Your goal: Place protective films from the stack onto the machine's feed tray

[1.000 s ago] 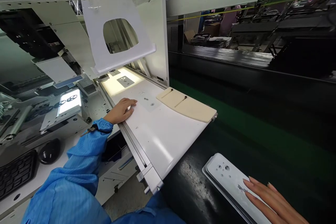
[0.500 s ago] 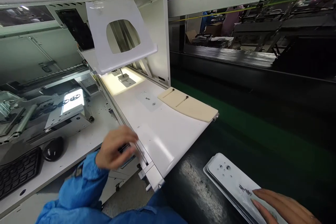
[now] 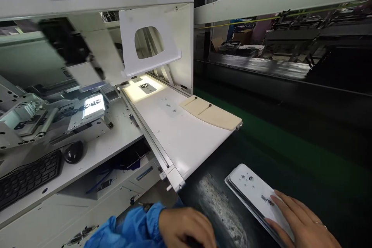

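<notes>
A stack of white phone back covers [image 3: 252,190], with round camera holes near one corner and a dark print, lies on the dark surface at lower right. My right hand [image 3: 305,221] grips its near end, thumb along the left edge and fingers across the top cover. At the bottom, my left hand [image 3: 188,228] hovers left of the stack, palm down. Its fingers are loosely bent with a gap to the thumb, holding nothing I can see; the fingertips are cut off by the frame.
A white conveyor belt [image 3: 186,139] runs into the machine, with a cream guide plate [image 3: 212,112] on its right side. A phone cover [image 3: 147,87] lies on the lit patch. Left stand a keyboard [image 3: 31,176], a mouse [image 3: 73,152] and a lit screen [image 3: 93,104].
My left hand has moved from beside the belt's left rail down and right toward the stack. My right hand stays on the stack. In the machine, a dark head has swung left, uncovering the cover on the light.
</notes>
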`<action>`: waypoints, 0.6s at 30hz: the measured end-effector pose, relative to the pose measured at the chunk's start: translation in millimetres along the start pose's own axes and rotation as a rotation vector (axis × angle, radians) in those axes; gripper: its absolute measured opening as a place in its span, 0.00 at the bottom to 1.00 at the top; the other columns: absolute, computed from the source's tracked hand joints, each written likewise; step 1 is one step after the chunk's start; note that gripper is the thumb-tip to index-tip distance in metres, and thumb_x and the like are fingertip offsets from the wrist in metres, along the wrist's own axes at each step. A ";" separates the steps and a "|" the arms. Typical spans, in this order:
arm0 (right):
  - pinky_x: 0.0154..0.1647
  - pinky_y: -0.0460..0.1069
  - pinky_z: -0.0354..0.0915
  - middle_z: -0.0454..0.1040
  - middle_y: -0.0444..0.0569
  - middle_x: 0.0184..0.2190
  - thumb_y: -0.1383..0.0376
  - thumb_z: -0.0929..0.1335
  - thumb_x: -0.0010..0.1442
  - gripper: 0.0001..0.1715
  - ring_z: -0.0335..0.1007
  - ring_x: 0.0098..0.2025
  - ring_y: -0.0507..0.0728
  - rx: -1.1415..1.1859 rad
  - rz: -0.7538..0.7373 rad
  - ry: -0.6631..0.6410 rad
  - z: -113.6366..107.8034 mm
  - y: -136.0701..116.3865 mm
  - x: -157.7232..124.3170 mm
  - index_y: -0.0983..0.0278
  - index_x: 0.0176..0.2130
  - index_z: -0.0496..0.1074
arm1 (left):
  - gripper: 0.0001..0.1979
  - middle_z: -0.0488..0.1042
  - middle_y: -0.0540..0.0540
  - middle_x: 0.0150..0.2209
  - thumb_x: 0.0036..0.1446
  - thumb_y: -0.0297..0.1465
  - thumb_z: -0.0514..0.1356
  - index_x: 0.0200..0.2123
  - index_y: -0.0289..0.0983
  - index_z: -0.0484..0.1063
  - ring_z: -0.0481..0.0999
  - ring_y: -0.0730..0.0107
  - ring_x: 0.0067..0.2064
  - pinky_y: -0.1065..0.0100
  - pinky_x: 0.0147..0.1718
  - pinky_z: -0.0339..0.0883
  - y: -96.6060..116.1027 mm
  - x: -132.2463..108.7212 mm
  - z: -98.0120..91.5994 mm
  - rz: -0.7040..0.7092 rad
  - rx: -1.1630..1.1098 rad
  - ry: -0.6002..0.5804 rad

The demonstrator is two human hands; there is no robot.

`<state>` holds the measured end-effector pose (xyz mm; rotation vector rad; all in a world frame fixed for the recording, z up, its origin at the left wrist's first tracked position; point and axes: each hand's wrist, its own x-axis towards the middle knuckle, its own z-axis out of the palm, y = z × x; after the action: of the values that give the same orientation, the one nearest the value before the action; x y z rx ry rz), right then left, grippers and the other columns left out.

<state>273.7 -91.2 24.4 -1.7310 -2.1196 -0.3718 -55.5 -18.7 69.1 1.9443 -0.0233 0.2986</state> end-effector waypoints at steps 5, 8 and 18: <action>0.34 0.62 0.77 0.71 0.62 0.59 0.45 0.52 0.68 0.41 0.68 0.59 0.73 -0.109 0.016 -0.008 -2.0 -12.8 2.9 0.72 0.56 0.72 | 0.31 0.78 0.38 0.31 0.66 0.55 0.50 0.33 0.35 0.76 0.79 0.65 0.35 0.69 0.40 0.73 -47.5 33.9 15.4 -0.159 0.147 0.172; 0.39 0.64 0.76 0.71 0.63 0.58 0.47 0.51 0.69 0.41 0.66 0.60 0.74 -0.110 0.041 -0.027 0.0 -16.6 2.5 0.72 0.55 0.74 | 0.16 0.79 0.41 0.31 0.66 0.40 0.59 0.36 0.34 0.77 0.79 0.66 0.35 0.71 0.38 0.72 -72.4 46.2 23.5 -0.234 0.339 0.204; 0.36 0.59 0.77 0.77 0.68 0.48 0.61 0.52 0.70 0.33 0.77 0.48 0.69 -0.219 -0.129 0.075 0.8 -21.2 3.0 0.80 0.47 0.76 | 0.08 0.81 0.46 0.31 0.62 0.34 0.64 0.38 0.35 0.78 0.80 0.71 0.34 0.76 0.34 0.68 -79.4 47.5 25.9 -0.188 0.468 0.188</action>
<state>252.4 -92.7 25.7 -1.6681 -2.2113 -0.7176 8.1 -5.9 -1.9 2.3512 0.3805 0.3848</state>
